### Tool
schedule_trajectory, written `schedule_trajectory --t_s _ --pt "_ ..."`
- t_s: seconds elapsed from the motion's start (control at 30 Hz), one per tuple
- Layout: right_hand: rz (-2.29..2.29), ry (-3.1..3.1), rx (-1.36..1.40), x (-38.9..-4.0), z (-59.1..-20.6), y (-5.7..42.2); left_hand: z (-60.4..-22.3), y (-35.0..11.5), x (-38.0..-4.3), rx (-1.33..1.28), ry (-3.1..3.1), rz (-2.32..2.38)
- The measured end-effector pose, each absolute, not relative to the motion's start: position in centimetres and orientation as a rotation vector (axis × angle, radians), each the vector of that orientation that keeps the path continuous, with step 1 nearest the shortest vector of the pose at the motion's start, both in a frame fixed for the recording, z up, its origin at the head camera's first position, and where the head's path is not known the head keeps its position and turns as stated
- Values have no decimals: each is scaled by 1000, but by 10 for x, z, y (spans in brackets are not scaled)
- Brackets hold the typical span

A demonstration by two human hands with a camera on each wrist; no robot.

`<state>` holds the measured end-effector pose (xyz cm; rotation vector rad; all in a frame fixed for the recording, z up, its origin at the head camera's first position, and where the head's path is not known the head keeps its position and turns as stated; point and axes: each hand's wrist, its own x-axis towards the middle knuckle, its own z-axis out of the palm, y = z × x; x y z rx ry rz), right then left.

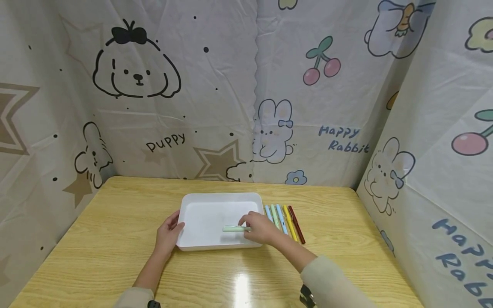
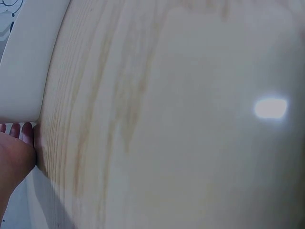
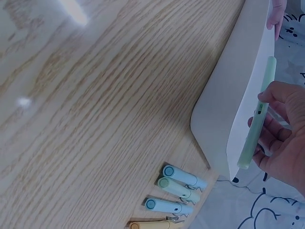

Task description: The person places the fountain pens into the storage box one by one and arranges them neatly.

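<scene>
My right hand (image 1: 260, 227) pinches a light green pen (image 1: 233, 229) between thumb and fingers, over the right part of a white rectangular tray (image 1: 204, 247). In the right wrist view the pen (image 3: 257, 114) runs lengthwise across the fingers, both its ends sticking out. My left hand (image 1: 167, 233) holds the tray's left end, thumb at the rim and fingers along the outer wall. Fingertips of the left hand (image 2: 19, 148) show against the tray's end wall (image 2: 26, 71) in the left wrist view.
Right of the tray lies a row of pens: a blue pen (image 1: 268, 212), a green pen (image 1: 275, 216), another blue pen (image 1: 282, 219), a yellow pen (image 1: 290, 223) and a dark red pen (image 1: 297, 225). A printed cloth (image 1: 231, 107) surrounds the wooden table (image 1: 115, 239).
</scene>
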<state>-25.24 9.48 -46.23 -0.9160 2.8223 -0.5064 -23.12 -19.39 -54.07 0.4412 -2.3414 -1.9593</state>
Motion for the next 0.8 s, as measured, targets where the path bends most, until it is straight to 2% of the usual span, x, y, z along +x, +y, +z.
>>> schedule_trajectory --t_s 0.8 --pt "-481 2809 -912 -252 -468 77 -539 -193 -231 428 -2303 -1990"
